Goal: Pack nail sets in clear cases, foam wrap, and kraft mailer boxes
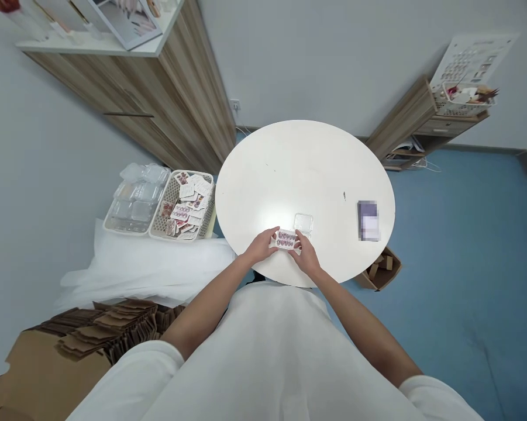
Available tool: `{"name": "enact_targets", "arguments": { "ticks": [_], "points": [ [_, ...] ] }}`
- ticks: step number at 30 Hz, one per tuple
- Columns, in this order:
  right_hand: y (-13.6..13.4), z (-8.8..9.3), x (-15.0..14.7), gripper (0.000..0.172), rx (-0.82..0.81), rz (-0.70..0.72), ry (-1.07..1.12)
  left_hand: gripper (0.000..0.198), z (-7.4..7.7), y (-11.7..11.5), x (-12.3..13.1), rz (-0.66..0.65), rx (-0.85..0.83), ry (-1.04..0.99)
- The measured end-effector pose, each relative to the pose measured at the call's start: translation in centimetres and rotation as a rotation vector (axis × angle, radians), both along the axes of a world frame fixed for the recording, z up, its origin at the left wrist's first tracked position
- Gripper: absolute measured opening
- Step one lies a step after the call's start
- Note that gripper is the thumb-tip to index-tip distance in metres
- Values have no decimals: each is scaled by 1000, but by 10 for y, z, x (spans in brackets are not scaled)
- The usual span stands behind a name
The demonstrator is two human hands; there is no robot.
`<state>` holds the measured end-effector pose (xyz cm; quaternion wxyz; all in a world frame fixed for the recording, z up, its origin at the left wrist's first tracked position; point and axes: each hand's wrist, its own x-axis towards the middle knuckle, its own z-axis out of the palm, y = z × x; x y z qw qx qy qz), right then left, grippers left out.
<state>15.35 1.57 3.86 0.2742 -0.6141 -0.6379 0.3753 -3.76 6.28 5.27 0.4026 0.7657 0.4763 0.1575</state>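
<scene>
Between my two hands is a small white card of press-on nails [286, 239], with two rows of purplish-pink nails facing up. My left hand [262, 245] grips its left end, and my right hand [305, 252] grips the right end with thumb and fingers. The card is over the near part of the round white table [289, 164]. Just beyond my right hand, a clear plastic case [303, 223] lies on the tabletop, its near part hidden by that hand.
Left of the table stand a white basket [205, 233] of nail cards and a container of clear plastic cases [135, 196]. A purple item [368, 209], blurred out, lies on the table's right. Below that edge is an open cardboard box [368, 280]. Folded cardboard [109, 327] is stacked lower left.
</scene>
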Motion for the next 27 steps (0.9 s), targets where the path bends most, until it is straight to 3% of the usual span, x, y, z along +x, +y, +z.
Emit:
{"name": "enact_targets", "arguments": {
  "ticks": [10, 19, 27],
  "points": [
    [-23, -22, 51, 63, -47, 39, -67, 63, -18, -18, 39, -103, -17, 123],
    [5, -30, 67, 63, -94, 71, -221, 64, -34, 6, 59, -128, 41, 279],
    [12, -34, 67, 63, -86, 116, -286, 63, -44, 7, 62, -117, -2, 273]
  ]
}}
